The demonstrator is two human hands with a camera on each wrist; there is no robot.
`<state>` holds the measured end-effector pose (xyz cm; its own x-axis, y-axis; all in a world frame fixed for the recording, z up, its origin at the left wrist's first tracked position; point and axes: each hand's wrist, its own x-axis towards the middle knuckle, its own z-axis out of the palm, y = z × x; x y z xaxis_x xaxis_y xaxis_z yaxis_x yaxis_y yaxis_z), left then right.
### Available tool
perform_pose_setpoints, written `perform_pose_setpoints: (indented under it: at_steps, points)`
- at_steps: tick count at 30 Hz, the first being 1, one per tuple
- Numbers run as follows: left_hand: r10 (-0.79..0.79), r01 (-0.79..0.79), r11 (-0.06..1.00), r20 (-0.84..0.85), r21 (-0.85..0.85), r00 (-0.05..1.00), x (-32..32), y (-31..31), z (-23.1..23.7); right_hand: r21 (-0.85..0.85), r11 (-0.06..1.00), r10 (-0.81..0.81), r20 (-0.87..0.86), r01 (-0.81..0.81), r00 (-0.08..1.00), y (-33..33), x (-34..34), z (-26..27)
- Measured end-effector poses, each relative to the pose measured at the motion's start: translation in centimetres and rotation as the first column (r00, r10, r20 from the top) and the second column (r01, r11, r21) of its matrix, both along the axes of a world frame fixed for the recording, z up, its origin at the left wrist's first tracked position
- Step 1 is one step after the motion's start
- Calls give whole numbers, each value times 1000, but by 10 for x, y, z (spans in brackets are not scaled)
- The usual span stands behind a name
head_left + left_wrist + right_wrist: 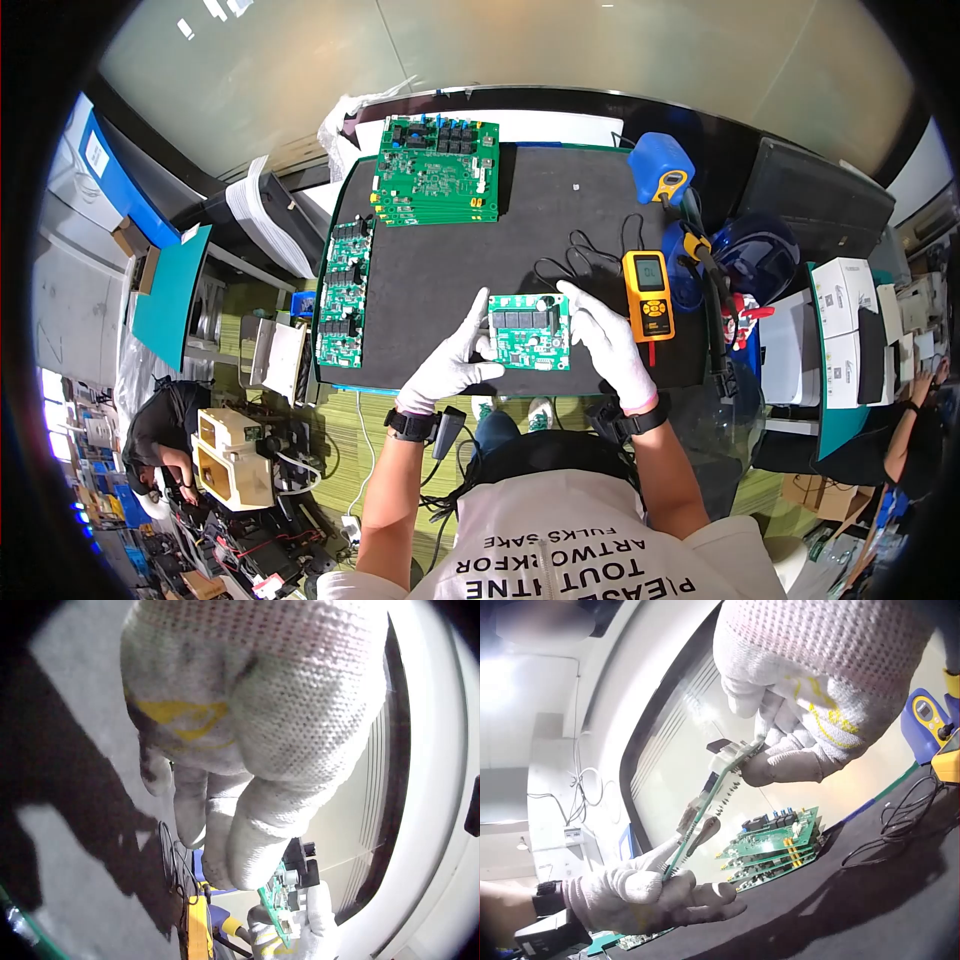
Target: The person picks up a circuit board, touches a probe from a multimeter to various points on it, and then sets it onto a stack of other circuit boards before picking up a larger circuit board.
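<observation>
A green circuit board (530, 345) with a row of dark relays is held between two white-gloved hands, above the dark mat. The left hand (455, 362) grips its left edge; the right hand (608, 345) pinches its right edge. In the right wrist view the board (697, 817) is tilted and seen edge-on, the right hand (817, 690) at its upper end and the left hand (641, 898) at its lower end. The left wrist view shows the left hand (255, 727) close up, with part of the board (279, 904) beyond it.
A stack of larger green boards (437, 175) lies at the mat's back left, and several smaller boards (341, 300) line the left edge. A yellow meter (650, 295) with a black cable is right of the hands, below a blue device (661, 168). People are at both sides.
</observation>
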<state>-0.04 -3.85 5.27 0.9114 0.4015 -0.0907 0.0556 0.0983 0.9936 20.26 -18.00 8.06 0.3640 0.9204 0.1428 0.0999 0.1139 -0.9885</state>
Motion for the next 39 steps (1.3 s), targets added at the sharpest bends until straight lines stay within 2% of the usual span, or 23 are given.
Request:
perform_pose_setpoints:
  at_steps: [7,9,11,12,13,15,16,17,18,19,20,22,23,24,25,26,28,33,34,37,39]
  points:
    - [-10,10,1000,-6,12,1000,-4,5,-2,-30,999,-26,-35,25,999,3,-4,-2]
    - [-25,25,999,-25,28,999,-8,10,-10,-227,974,-15,40,24,999,7,-1,-18]
    - [-71,106,966,-151,235,986,-12,18,-26,-234,971,-37,9,38,999,11,-1,-43]
    - [-50,128,947,-258,296,965,-10,16,-14,-270,961,-23,145,62,989,14,-3,-47]
    - [-47,125,947,-257,297,965,-8,17,-15,-302,949,-4,277,91,961,16,-4,-49]
    - [-34,148,800,-202,582,979,-6,21,-22,-366,925,8,275,97,961,17,-7,-53]
    - [-8,179,749,-261,638,965,-7,23,-24,-290,946,-21,388,144,922,18,-10,-58]
    - [-5,176,749,-261,639,965,-7,23,-26,-209,961,-58,493,182,868,19,-12,-61]
    - [26,180,680,-268,711,963,-8,22,-28,-289,944,-22,426,159,905,21,-14,-53]
    - [57,185,604,-273,775,960,-8,21,-30,-290,944,-20,426,158,904,23,-15,-55]
    - [57,184,604,-273,775,960,-8,21,-33,-278,944,-21,481,175,876,25,-15,-59]
    - [150,298,404,-384,865,911,-6,19,-36,-265,945,-22,535,192,845,29,-19,-60]
    - [150,298,404,-384,865,911,-6,18,-38,-284,932,-19,581,225,814,30,-21,-61]
    - [190,310,340,-387,888,902,-6,15,-37,-300,918,-14,626,258,780,31,-24,-61]
    - [231,322,274,-387,906,893,-6,14,-36,-299,919,-14,626,257,779,32,-25,-62]
    - [233,321,274,-387,907,892,-7,15,-36,-299,922,-3,627,245,779,34,-26,-64]
    - [296,296,209,-349,932,889,-4,13,-36,-301,924,7,632,237,775,35,-26,-66]
    - [310,312,250,-381,917,871,-3,11,-31,-354,905,85,694,236,715,35,-26,-61]
    - [310,300,262,-374,917,874,-4,11,-32,-286,925,41,733,252,679,33,-25,-61]
    - [302,262,299,-352,917,886,-6,13,-28,-318,901,45,746,296,664,26,-8,-41]
    - [299,215,352,-327,911,896,-7,11,-22,-260,897,8,819,358,574,14,14,-33]
